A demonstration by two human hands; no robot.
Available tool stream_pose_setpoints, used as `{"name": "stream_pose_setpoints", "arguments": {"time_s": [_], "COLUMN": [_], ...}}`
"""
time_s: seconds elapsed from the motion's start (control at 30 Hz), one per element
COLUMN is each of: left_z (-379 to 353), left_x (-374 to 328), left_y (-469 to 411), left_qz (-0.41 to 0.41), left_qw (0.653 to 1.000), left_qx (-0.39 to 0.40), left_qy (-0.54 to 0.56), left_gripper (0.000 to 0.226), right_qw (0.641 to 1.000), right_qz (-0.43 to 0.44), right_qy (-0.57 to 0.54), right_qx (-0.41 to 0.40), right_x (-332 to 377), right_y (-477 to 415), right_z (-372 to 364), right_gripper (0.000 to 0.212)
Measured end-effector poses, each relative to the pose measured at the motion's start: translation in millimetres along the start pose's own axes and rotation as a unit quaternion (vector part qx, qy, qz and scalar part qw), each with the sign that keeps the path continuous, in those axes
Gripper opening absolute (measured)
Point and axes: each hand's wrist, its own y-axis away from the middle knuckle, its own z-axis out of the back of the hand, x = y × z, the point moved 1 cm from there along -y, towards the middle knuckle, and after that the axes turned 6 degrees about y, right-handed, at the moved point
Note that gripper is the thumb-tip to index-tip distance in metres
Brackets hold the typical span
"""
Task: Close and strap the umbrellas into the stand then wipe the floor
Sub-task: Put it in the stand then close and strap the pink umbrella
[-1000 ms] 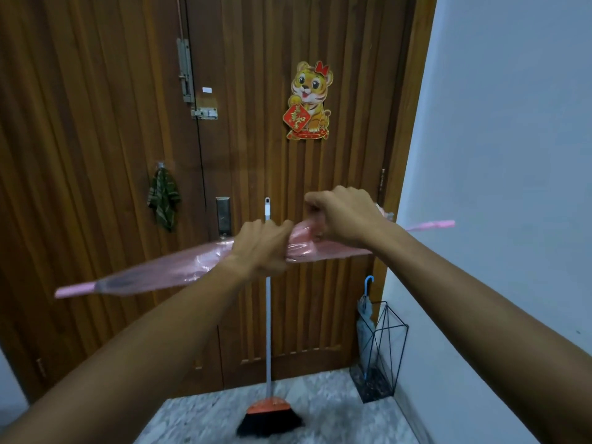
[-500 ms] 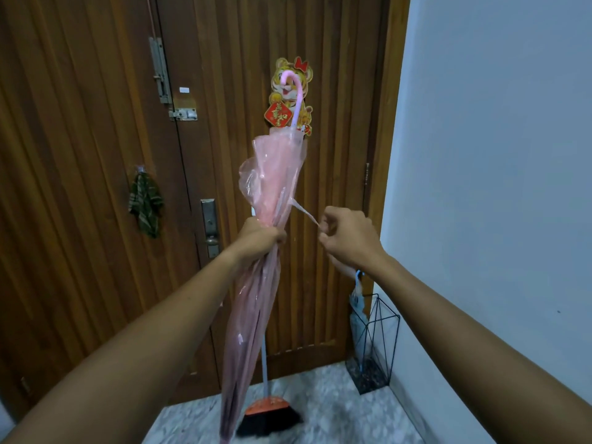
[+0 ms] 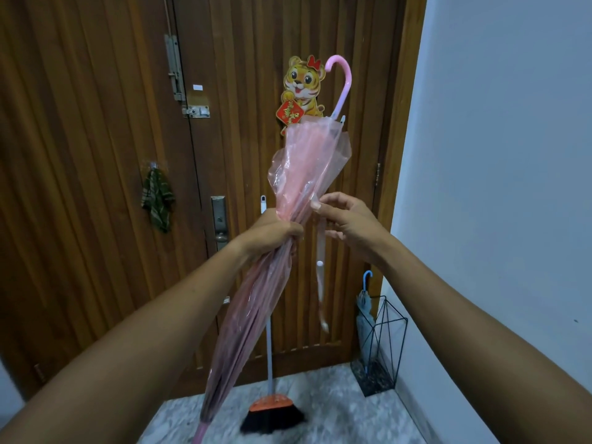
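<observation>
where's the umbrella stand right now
In the head view, the black wire stand sits at lower right, in the corner between door and white wall, holding a blue-handled umbrella, right of the broom.

A pink translucent umbrella (image 3: 307, 161) was held nearly upright, up and to the left of the black wire stand (image 3: 389, 347), with its curved handle (image 3: 341, 81) uppermost and its tip pointed at the speckled floor (image 3: 336, 411). Its canopy was folded but loose, and was gripped at mid-length by the left hand (image 3: 272, 233). Its strap (image 3: 320, 274), fitted with a white snap, was left hanging unfastened below the right hand (image 3: 349, 219); whether it was pinched could not be told. A grey umbrella (image 3: 365, 318) with a blue hook was stood inside the stand.
</observation>
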Motion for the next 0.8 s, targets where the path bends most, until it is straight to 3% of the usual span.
{"name": "stream_pose_setpoints", "arguments": {"time_s": [0.23, 0.37, 0.5, 0.6, 0.7, 0.73, 0.8], "left_z": [6.7, 4.1, -2.7, -7.5, -9.9, -9.5, -3.5], "left_x": [6.0, 9.6, 8.9, 6.6, 3.9, 4.4, 9.6], "left_y": [2.8, 7.1, 13.1, 15.4, 16.6, 16.3, 14.7], "left_qz": [0.024, 0.042, 0.035, 0.047, 0.057, 0.060, 0.064], "left_qw": [0.998, 0.979, 0.945, 0.905, 0.868, 0.862, 0.883], "left_qx": [0.027, 0.092, 0.185, 0.271, 0.337, 0.346, 0.320], "left_qy": [0.060, 0.175, 0.268, 0.324, 0.361, 0.366, 0.337], "left_gripper": [0.038, 0.038, 0.023, 0.026, 0.034, 0.041, 0.055], "right_qw": [0.989, 0.991, 0.994, 0.989, 0.984, 0.984, 0.989], "right_qz": [-0.085, -0.081, -0.062, -0.045, -0.032, -0.022, 0.000], "right_qy": [-0.077, -0.053, -0.025, -0.046, -0.086, -0.092, -0.064], "right_qx": [0.088, 0.095, 0.087, 0.130, 0.154, 0.153, 0.132], "right_x": [11.2, 9.4, 13.2, 13.9, 17.4, 20.3, 26.6], "right_y": [-2.8, -3.4, -3.9, -6.7, -7.6, -6.6, -5.3], "right_z": [9.9, 9.5, 5.0, 5.9, 6.3, 4.3, -1.0], "right_gripper": [0.013, 0.024, 0.064, 0.050, 0.051, 0.050, 0.046]}}
